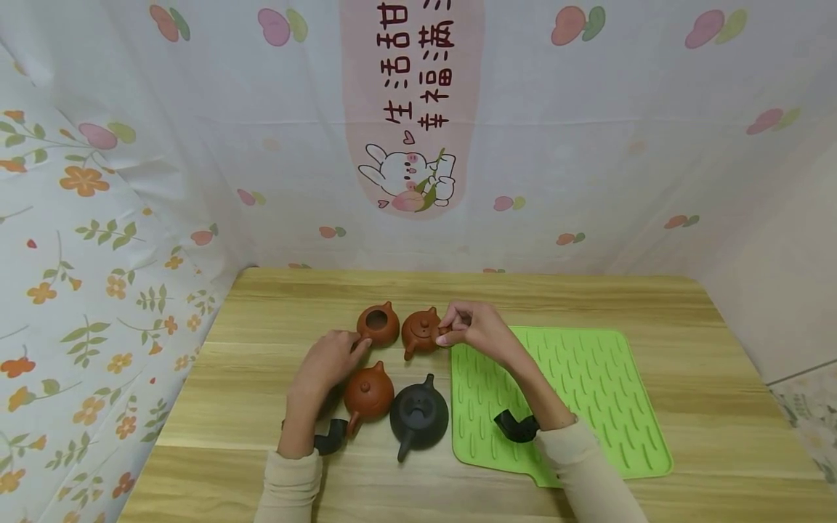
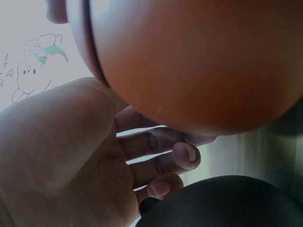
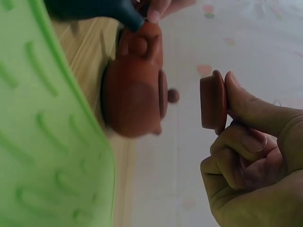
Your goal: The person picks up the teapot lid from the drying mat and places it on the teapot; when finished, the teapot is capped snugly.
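Observation:
My left hand (image 1: 327,363) grips the handle side of a lidless reddish-brown teapot (image 1: 387,335), its dark round opening facing up. In the right wrist view, my right hand (image 3: 265,156) pinches a small brown teapot lid (image 3: 213,104) between thumb and finger, tilted on its side and apart from the pot there. Beside that hand in the head view stands a brown teapot (image 1: 415,335) with its own knobbed lid on. An orange-brown lidded teapot (image 1: 369,396) sits just below the left hand. It fills the top of the left wrist view and partly hides the left fingers.
A black teapot (image 1: 418,418) stands right of the orange-brown one. Under the right forearm lies a green ridged mat (image 1: 588,378) on the wooden table (image 1: 216,407). Printed cloth (image 1: 275,145) hangs behind the table and on its left. Black wrist mounts (image 1: 516,426) stick out from the wrists.

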Demonstrator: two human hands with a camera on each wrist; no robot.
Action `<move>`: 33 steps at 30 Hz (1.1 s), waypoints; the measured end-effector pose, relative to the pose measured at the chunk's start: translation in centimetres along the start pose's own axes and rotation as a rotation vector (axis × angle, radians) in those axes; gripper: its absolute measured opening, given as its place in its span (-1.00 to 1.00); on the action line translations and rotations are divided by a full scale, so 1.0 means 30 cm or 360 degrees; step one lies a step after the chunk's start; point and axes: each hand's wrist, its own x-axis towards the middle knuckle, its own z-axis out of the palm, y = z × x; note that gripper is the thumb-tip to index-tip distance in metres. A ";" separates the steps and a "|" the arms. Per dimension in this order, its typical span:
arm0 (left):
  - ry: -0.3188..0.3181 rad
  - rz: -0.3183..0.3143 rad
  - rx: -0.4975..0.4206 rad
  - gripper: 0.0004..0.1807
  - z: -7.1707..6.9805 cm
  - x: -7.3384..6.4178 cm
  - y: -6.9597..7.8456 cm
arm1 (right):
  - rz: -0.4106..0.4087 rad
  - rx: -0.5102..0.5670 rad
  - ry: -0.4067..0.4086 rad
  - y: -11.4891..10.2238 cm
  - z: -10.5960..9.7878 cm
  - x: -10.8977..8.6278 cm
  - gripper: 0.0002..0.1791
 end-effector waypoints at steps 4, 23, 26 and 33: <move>0.0001 -0.0002 -0.0009 -0.69 -0.001 -0.001 0.004 | -0.0060 -0.0040 -0.0031 -0.022 0.033 0.032 -0.80; 0.0093 0.0078 0.0007 -0.61 0.188 0.088 -0.202 | -0.0246 -0.0191 0.0010 -0.101 0.191 0.226 -0.81; 0.0095 0.0078 0.0020 -0.63 0.201 0.095 -0.214 | -0.0248 -0.0209 -0.0022 -0.101 0.212 0.253 -0.81; 0.0119 0.0070 0.0040 -0.68 0.212 0.100 -0.222 | -0.0237 -0.0232 -0.0070 -0.091 0.246 0.294 -0.80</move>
